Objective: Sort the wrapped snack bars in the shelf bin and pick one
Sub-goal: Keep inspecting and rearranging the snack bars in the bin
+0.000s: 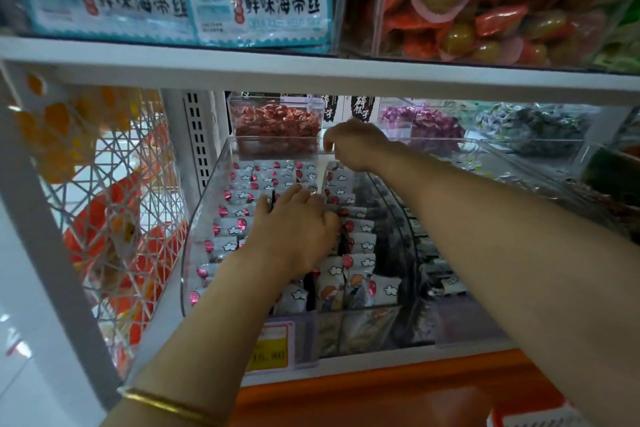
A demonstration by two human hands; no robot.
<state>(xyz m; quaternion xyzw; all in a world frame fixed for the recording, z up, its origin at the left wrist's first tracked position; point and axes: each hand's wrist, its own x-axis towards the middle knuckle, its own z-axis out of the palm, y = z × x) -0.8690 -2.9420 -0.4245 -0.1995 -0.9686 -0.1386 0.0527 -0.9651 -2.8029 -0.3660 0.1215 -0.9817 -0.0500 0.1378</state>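
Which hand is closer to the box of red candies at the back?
Right. The right hand is up at the back, just beside the box of red candies. The left hand is lower down, on the snack bars in the bin.

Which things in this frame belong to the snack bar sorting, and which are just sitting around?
Job in hand: snack bars; clear bin; left hand on the bars; right hand at the bin's far end.

Just there: red sweets box; purple sweets; seaweed packets; price tag; wire basket.
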